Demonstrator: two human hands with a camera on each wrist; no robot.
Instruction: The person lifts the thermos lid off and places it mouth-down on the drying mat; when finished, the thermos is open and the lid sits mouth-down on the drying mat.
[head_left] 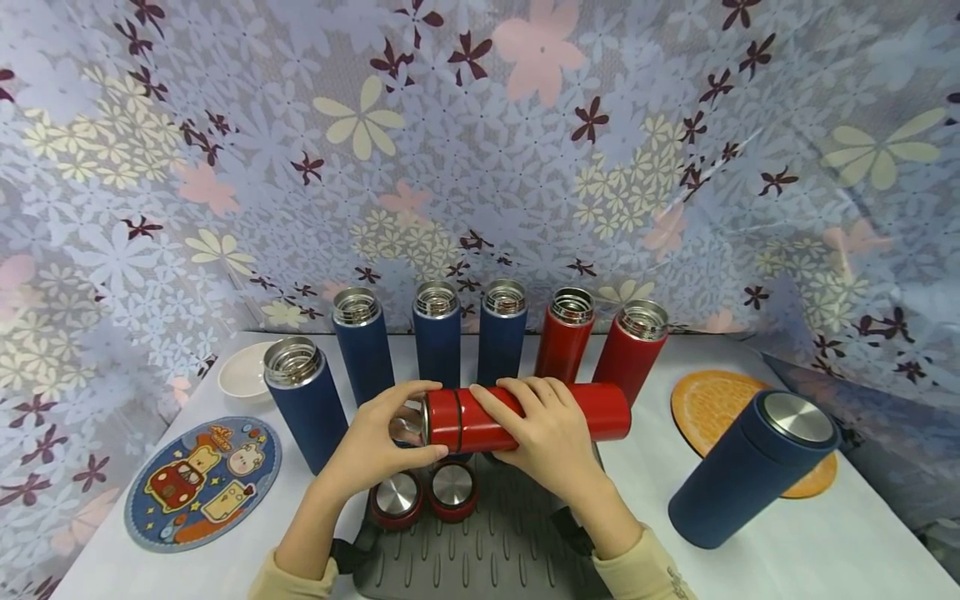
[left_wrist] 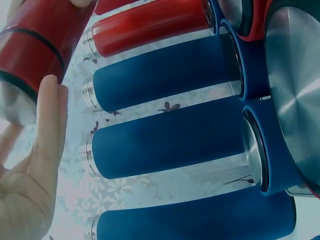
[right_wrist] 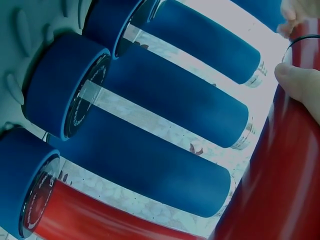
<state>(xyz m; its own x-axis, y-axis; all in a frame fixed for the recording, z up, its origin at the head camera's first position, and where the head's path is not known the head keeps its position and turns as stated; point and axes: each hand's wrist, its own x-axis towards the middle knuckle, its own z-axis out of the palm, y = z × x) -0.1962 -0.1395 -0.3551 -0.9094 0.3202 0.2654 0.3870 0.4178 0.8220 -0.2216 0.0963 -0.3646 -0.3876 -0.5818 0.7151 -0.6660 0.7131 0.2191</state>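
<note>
A red thermos (head_left: 609, 412) lies sideways in the air between both hands, its red lid (head_left: 444, 421) pointing left. My right hand (head_left: 551, 429) grips the body from above, fingers draped over it. At the other end my left hand (head_left: 367, 442) holds the lid with the thumb below and a finger above. The left wrist view shows straight fingers (left_wrist: 48, 112) along the lid's side, near its steel top (left_wrist: 15, 102). Beneath the thermos, two red lids (head_left: 397, 497) with steel tops sit on a grey ridged tray (head_left: 480, 571). Blue lids (right_wrist: 65, 85) stand behind them.
Open blue bottles (head_left: 363, 354) and two open red bottles (head_left: 633, 354) form a row at the back. Front left stands another blue bottle (head_left: 306, 417). A lidded blue thermos (head_left: 738, 475) stands right, by an orange mat (head_left: 697, 400). Left are a cartoon mat (head_left: 202, 483) and white dish (head_left: 242, 373).
</note>
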